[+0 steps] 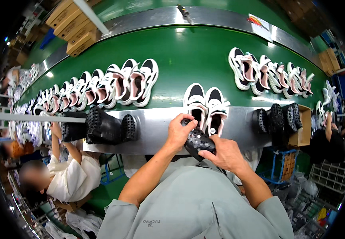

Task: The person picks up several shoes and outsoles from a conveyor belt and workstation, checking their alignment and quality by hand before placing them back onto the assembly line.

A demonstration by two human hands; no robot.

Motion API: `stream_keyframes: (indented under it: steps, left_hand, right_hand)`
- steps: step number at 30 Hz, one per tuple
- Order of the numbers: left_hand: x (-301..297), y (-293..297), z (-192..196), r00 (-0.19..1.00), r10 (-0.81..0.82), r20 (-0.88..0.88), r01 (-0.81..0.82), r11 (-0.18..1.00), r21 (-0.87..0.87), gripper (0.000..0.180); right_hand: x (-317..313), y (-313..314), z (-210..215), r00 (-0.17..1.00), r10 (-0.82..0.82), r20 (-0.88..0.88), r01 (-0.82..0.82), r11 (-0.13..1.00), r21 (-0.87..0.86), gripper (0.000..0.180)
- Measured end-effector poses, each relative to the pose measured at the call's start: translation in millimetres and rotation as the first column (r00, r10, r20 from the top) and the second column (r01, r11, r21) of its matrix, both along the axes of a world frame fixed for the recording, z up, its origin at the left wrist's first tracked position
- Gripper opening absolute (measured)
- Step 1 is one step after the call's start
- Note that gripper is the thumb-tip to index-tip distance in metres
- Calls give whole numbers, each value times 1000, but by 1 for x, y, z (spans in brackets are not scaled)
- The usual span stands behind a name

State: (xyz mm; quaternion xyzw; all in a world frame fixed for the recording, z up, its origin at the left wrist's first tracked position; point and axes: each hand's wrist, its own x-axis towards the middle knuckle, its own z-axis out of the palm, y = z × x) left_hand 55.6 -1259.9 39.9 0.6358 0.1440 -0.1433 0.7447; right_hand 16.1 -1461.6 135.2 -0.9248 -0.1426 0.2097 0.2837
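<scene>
Two bare hands share one black studded piece [198,144] in my view, close to the body and in front of the near metal strip of the work surface [152,129]. The left hand [177,134] is holding its far left end, thumb laid along the top. The right hand [225,152] is closed around its near right side, thumb across the studs. So I see the piece lying directly between the hands, touching both and tilted, with its far end toward the left.

Just beyond it a pair of white-and-black sneakers [195,91] with pink lining rests side by side, toes pointing far onto the green part and heels near. From my angle the hands overlap the heels, and I cannot tell whether the piece touches them.

On the near strip, more black studded pieces stand to the left [104,126] and to the right [276,117], where a cardboard box [301,133] sits beside them. Farther over, I have one row of similar sneakers on the left [145,81] and another on the right [241,71]. A person in a pale shirt [74,181] is at the near left.
</scene>
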Motion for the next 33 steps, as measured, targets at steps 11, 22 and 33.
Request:
stream_keyframes:
  steps: [11, 22, 33]
  left_hand:
    - [74, -4, -29, 676, -655, 339, 83, 525, 847, 30]
    - [60, 20, -11, 765, -641, 58, 384, 526, 759, 23]
    - [-2, 17, -35, 968, -219, 121, 93, 764, 638, 74]
  right_hand:
    - [24, -15, -35, 991, -132, -26, 129, 988, -89, 44]
    - [21, 41, -129, 740, 8, 673, -48, 998, 41, 21]
    - [17, 46, -122, 765, -297, 572, 270, 953, 134, 34]
